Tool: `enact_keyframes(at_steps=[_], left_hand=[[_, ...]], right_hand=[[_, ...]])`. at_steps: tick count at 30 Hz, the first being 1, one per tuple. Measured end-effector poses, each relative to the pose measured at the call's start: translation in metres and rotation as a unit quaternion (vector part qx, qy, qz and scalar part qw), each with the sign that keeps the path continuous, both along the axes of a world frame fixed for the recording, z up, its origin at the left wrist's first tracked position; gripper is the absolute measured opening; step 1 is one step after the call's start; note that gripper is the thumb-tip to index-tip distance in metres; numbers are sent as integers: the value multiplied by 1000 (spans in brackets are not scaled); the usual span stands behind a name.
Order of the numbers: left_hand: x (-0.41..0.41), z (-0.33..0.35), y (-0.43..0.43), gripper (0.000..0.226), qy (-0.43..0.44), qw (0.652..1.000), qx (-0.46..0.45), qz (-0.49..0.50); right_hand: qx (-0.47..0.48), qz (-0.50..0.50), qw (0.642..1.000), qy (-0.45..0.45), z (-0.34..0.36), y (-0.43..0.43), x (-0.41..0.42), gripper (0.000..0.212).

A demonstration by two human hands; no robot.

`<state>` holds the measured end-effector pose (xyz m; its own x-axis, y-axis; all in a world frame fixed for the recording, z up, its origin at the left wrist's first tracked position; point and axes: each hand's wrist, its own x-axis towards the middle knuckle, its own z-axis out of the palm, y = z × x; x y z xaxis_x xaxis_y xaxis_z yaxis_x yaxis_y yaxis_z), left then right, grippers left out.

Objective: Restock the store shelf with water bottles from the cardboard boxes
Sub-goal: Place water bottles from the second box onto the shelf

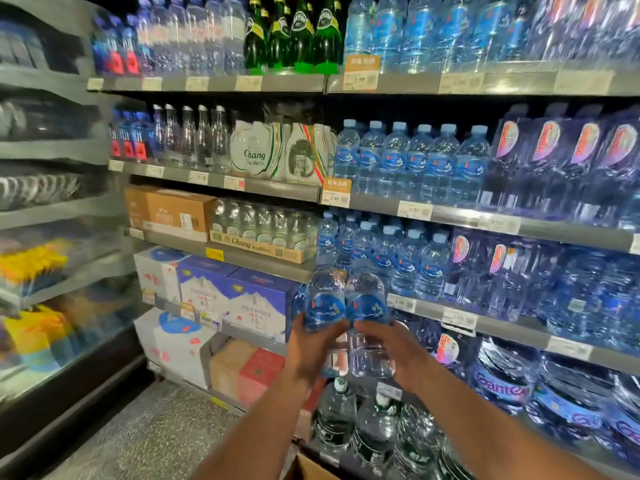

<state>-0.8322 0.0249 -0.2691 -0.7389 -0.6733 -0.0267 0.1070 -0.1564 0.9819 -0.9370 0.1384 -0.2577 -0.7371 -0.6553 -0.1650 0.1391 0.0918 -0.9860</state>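
Plastic bottles (325, 306) gripped by left hand (310, 351), right hand (398, 353).

Shelf row: blue-label bottles (408, 265) stand tight, filling the front.
Above caps: narrow dark gap under the upper shelf edge (457, 216).
Aisle floor (145, 431): open at left.

"Chang" on white multipack (256, 154) | "Chang" on cardboard tray (258, 247) | "1.99" on orange price tag (360, 77) | "Ganten" on large bottle (500, 382)
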Motion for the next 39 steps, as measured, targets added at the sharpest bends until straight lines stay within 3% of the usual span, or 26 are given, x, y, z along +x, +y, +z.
enact_keyframes(at_steps=[4,8,12,19,22,25,27,31,33,36,39], left_hand=[[-34,-4,-35,100,-4,1000,23,17],[-80,-11,-77,91,-49,998,4,42],[-127,-11,-118,75,-73,996,-17,52],[-176,-12,-167,53,-111,992,-24,58],[-193,-12,-185,56,-119,991,-15,60],[-208,-9,-203,73,-124,991,-33,44],[-216,-7,-217,75,-111,992,-46,31],[-235,-8,-252,56,-92,991,-96,4],[-245,-8,-270,54,-82,990,-112,-25],[-260,-5,-290,53,-86,984,-155,-30],[-273,-1,-305,59,-104,974,-197,-31]], right_hand=[[14,-5,1000,-16,-11,-35,-35,44],[5,20,999,-36,-11,-75,-80,30],[27,8,998,-55,-10,-117,-129,50],[42,-19,998,-47,-7,-171,-186,57],[37,-24,997,-69,-7,-189,-198,74],[59,-24,997,-43,-4,-208,-211,67],[72,-46,996,-27,-3,-219,-216,63],[59,-98,993,16,-2,-243,-229,54],[66,-135,987,49,0,-257,-236,62],[116,-211,968,78,11,-277,-238,90],[103,-261,955,96,15,-288,-237,89]])
